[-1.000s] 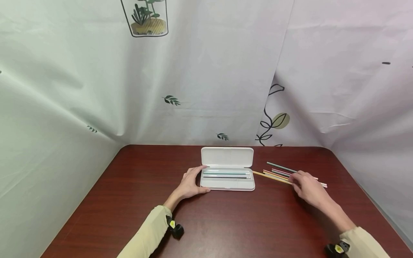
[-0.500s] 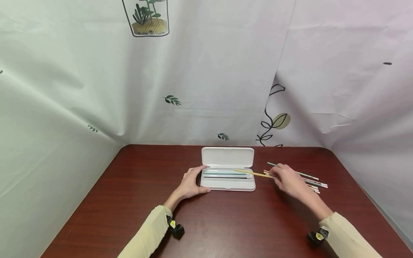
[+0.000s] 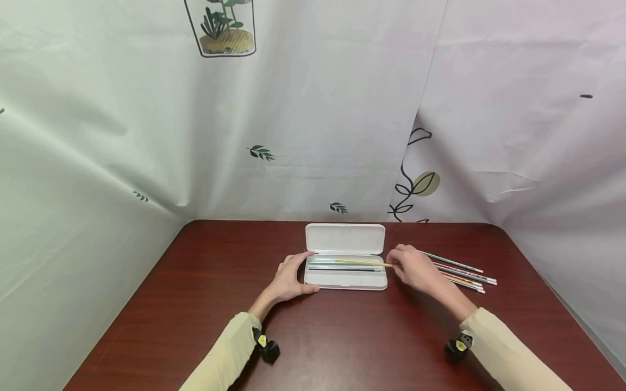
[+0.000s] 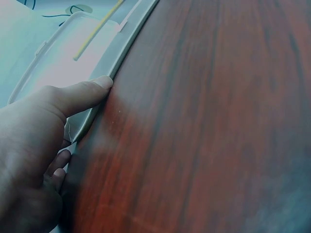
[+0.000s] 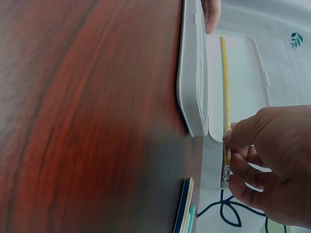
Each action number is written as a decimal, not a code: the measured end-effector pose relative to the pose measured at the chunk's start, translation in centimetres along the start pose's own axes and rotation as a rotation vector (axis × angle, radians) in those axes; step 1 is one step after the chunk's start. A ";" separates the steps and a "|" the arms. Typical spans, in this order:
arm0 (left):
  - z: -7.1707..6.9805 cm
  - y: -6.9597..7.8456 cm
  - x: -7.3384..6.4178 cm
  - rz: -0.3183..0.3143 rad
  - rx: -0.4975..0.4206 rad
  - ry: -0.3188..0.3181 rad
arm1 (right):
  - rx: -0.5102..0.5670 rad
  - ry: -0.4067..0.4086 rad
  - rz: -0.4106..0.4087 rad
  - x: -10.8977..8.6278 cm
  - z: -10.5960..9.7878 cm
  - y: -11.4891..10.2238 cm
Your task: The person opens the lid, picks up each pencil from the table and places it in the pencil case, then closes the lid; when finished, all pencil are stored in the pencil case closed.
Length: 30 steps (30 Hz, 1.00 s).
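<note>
A white pencil case [image 3: 337,279] lies with its lid [image 3: 344,239] raised at the back of the table. My left hand [image 3: 285,278] holds its left end, thumb at the front edge and index finger at the back. In the left wrist view that thumb [image 4: 87,94] lies along the rim. My right hand [image 3: 415,269] pinches a yellow pencil [image 5: 225,82] near its eraser end, with thumb and fingertips. The pencil's far end is over the case in the head view. Inside the case lie a blue pencil and a black pencil [image 3: 337,269].
Several loose pencils [image 3: 464,277] lie on the table to the right of the case, partly hidden by my right hand. A patterned curtain [image 3: 303,136] hangs behind the dark red table [image 3: 352,336], close to its back edge.
My right hand has picked up the yellow pencil from the loose pile and moved left with it, bringing its far end over the case. My left hand has stayed at the case.
</note>
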<state>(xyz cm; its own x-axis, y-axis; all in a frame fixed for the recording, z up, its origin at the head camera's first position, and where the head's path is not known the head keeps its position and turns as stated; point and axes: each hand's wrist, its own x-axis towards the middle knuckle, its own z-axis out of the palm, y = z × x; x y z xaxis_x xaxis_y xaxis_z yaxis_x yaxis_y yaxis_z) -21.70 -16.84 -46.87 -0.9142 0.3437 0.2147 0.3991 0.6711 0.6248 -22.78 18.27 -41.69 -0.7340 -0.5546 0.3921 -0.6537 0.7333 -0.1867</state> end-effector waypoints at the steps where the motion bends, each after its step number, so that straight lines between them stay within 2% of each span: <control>1: 0.0 0.0 0.0 -0.001 0.000 0.000 | 0.003 0.003 -0.009 0.2 0.1 -0.1; 5: 0.0 0.0 0.0 -0.004 0.002 -0.002 | -0.001 -0.003 -0.031 0.8 0.3 -0.6; 14: 0.0 -0.1 0.0 -0.005 -0.004 -0.005 | 0.001 -0.071 -0.001 2.2 0.8 -1.9; 23: 0.1 0.1 0.1 -0.005 -0.011 -0.001 | -0.009 -0.069 -0.039 3.3 1.6 -2.6; 30: 0.1 0.0 0.0 -0.011 -0.010 -0.001 | 0.022 -0.080 -0.056 3.8 2.0 -2.9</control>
<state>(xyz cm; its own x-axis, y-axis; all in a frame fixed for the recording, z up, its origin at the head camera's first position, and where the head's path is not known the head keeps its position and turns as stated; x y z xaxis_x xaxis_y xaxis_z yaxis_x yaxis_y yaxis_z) -21.72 -16.78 -46.89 -0.9183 0.3371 0.2075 0.3887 0.6682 0.6344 -24.06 13.27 -41.50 -0.7080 -0.6246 0.3294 -0.6974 0.6919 -0.1869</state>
